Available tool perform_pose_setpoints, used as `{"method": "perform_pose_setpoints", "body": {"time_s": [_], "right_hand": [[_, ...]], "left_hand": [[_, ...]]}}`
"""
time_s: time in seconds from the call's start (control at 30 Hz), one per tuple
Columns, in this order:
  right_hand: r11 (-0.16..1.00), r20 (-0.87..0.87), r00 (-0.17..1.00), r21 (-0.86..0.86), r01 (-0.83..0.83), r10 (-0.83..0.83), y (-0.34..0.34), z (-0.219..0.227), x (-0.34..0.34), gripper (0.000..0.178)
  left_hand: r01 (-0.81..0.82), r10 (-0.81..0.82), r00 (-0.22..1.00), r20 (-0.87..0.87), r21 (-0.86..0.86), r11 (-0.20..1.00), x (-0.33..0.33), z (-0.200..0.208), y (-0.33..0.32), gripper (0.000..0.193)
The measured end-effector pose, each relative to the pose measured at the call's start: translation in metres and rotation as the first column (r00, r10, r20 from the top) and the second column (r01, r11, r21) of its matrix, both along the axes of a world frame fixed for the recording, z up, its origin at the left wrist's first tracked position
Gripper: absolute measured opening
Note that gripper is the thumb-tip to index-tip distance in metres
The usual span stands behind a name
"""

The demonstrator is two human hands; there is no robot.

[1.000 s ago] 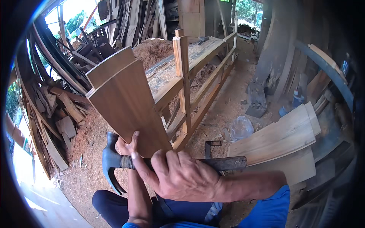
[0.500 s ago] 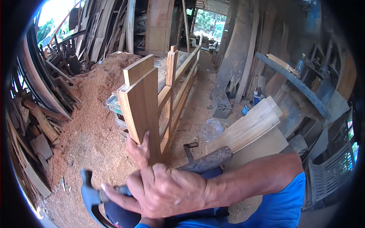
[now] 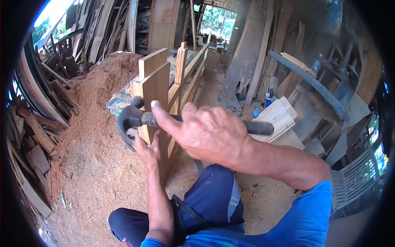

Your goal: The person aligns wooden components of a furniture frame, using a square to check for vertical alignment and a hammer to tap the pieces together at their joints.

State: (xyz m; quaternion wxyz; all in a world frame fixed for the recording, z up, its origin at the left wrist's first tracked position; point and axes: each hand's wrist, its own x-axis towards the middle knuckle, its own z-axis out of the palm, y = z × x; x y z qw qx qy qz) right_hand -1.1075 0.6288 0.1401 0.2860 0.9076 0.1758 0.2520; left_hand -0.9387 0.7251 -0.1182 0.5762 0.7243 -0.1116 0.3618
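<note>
My right hand (image 3: pixel 212 131) is closed round the handle of a claw hammer (image 3: pixel 131 118), its thumb stretched along the handle toward the dark head. The hammer lies across the near side of a wide upright board (image 3: pixel 156 88), its head by the board's left edge. A narrower tongue of wood rises from the board's far top. Below the hammer head, my left hand (image 3: pixel 149 150) grips the board's edge, thumb on the near face. The board joins a long wooden frame with an upright post (image 3: pixel 181 68) and rails running away from me.
A pile of wood shavings (image 3: pixel 109 74) spreads over the floor at left. Scrap timber (image 3: pixel 39 131) leans along the left side. Pale boards (image 3: pixel 275 117) lie to the right, near a slatted plastic chair (image 3: pixel 354 181). A green-edged bench (image 3: pixel 117 103) stands behind the board.
My right hand has lifted the hammer from low by my lap up to the board's left edge. My left hand still holds the board, and the view has shifted slightly.
</note>
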Motion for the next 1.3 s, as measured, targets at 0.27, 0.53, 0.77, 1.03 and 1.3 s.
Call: {"method": "perform_pose_setpoints", "body": {"time_s": [0.27, 0.53, 0.77, 1.03, 1.3], "right_hand": [[0.892, -0.025, 0.892, -0.026, -0.451, 0.451, -0.007, -0.013, -0.003, 0.053], [0.916, -0.009, 0.916, -0.017, -0.402, 0.402, -0.010, -0.011, -0.014, 0.049], [0.942, 0.054, 0.941, -0.041, -0.333, 0.335, 0.014, -0.026, -0.016, 0.045], [0.989, -0.015, 0.992, 0.090, -0.120, 0.122, -0.022, -0.016, 0.014, 0.051], [0.952, -0.045, 0.987, 0.275, -0.136, 0.154, -0.059, -0.029, 0.025, 0.042]], "left_hand": [[-0.056, 0.058, 0.995, 0.075, -0.028, 0.998, 0.004, 0.012, -0.021, 0.040], [0.003, -0.007, 0.981, -0.193, -0.022, 1.000, -0.002, 0.022, -0.039, 0.067], [0.011, -0.013, 1.000, -0.016, -0.143, 0.990, -0.017, 0.040, -0.039, 0.040], [-0.081, 0.088, 0.982, 0.168, -0.048, 0.996, -0.002, 0.030, -0.053, 0.045], [-0.130, 0.124, 0.991, 0.047, 0.128, 0.983, 0.046, -0.016, -0.035, 0.043]]}}
